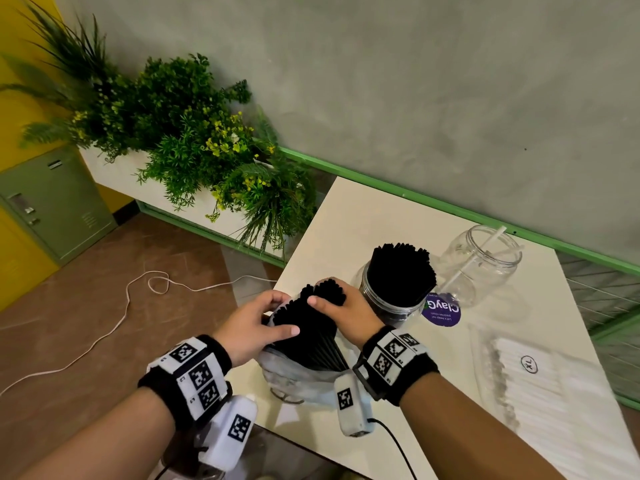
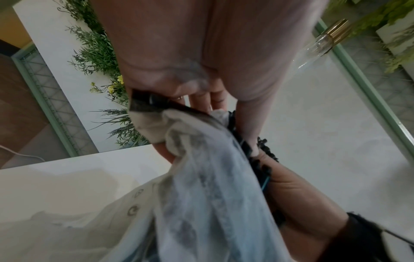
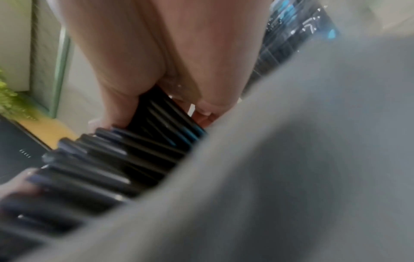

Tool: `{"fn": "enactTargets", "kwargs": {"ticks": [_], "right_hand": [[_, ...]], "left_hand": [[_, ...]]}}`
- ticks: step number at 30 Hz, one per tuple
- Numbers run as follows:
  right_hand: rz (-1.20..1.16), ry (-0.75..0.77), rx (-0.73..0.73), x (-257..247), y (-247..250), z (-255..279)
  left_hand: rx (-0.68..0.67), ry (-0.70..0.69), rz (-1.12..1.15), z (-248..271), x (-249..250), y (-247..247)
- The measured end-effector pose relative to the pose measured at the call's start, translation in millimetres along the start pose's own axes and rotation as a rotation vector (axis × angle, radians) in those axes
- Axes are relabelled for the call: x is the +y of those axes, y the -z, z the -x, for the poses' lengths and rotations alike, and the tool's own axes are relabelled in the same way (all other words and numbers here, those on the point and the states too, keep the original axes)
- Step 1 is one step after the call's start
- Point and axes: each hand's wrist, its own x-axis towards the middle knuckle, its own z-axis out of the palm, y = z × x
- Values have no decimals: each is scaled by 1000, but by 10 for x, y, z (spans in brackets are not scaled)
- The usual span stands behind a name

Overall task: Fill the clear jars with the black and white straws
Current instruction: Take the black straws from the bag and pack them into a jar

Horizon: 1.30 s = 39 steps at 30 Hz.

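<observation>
A clear plastic bag (image 1: 294, 375) of black straws (image 1: 311, 327) stands at the table's near left corner. My left hand (image 1: 256, 320) grips the bag's open mouth, thumb across the straws. My right hand (image 1: 341, 306) curls around a bunch of black straws at the bag's top. Beyond them a clear jar (image 1: 391, 296) is packed with black straws (image 1: 401, 271). A second clear jar (image 1: 485, 261) further right holds one white straw (image 1: 474, 258). The left wrist view shows the crumpled bag (image 2: 201, 177); the right wrist view shows black straws (image 3: 107, 159) under my fingers.
A clear pack of white straws (image 1: 540, 393) marked XL lies at the table's right. A purple round sticker (image 1: 441, 310) sits by the jars. Plants in a white planter (image 1: 194, 140) stand left of the cream table (image 1: 363, 220). A white cable (image 1: 121, 306) trails across the floor.
</observation>
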Motion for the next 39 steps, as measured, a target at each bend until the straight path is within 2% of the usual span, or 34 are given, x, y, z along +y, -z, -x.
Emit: {"fn": "enactTargets", "kwargs": {"ticks": [7, 11, 19, 25, 33, 39], "right_hand": [[29, 147, 211, -243, 120, 91], [-116, 225, 320, -535, 261, 115], [-150, 391, 331, -1067, 585, 147], [-126, 330, 389, -952, 513, 150], [-243, 356, 501, -1208, 811, 213], [-289, 523, 636, -1436, 1103, 266]], "left_hand": [[25, 7, -43, -36, 8, -2], [21, 13, -44, -67, 18, -11], [-1, 2, -65, -127, 29, -5], [20, 6, -100, -159, 31, -26], [28, -8, -105, -169, 68, -29], [8, -20, -95, -173, 59, 1]]}}
